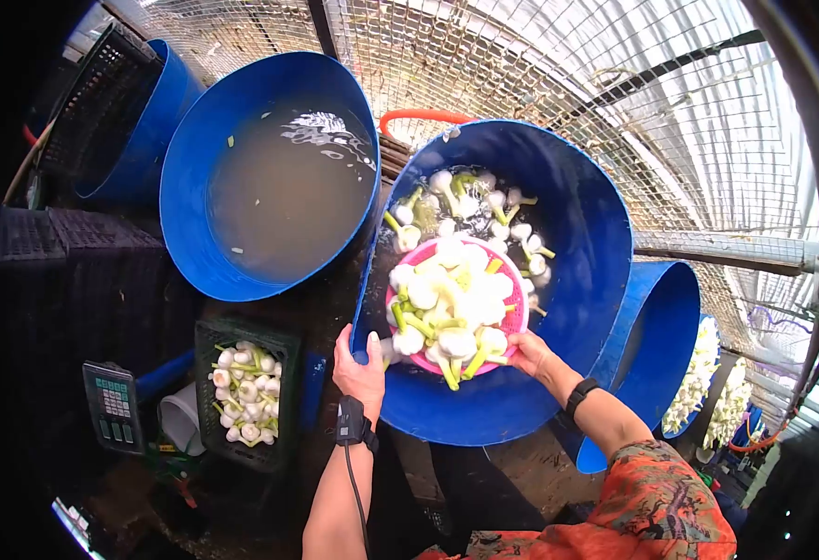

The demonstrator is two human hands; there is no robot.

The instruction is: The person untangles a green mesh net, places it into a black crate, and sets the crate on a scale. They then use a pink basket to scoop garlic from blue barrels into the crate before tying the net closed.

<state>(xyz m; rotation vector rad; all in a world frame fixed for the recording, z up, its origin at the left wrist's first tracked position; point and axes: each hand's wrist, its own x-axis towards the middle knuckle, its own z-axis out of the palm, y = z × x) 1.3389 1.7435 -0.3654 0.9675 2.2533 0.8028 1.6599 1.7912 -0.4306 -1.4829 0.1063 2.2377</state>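
A pink basket (519, 313) heaped with white garlic bulbs (456, 299) with green stems is over the blue tub (577, 215) in front of me. My right hand (531, 353) grips the basket's rim at its lower right. At the tub's near left edge is my left hand (360, 371), thumb raised and fingers apart, close to the basket's left side; nothing shows in it. More garlic bulbs (498, 210) float in the water behind the basket.
Another blue tub (181, 201) of murky water stands at the left. A dark crate (206, 392) of garlic, a white bucket (181, 420) and a scale (114, 408) are lower left. More blue tubs (666, 317) stand at the right, before wire mesh (484, 56).
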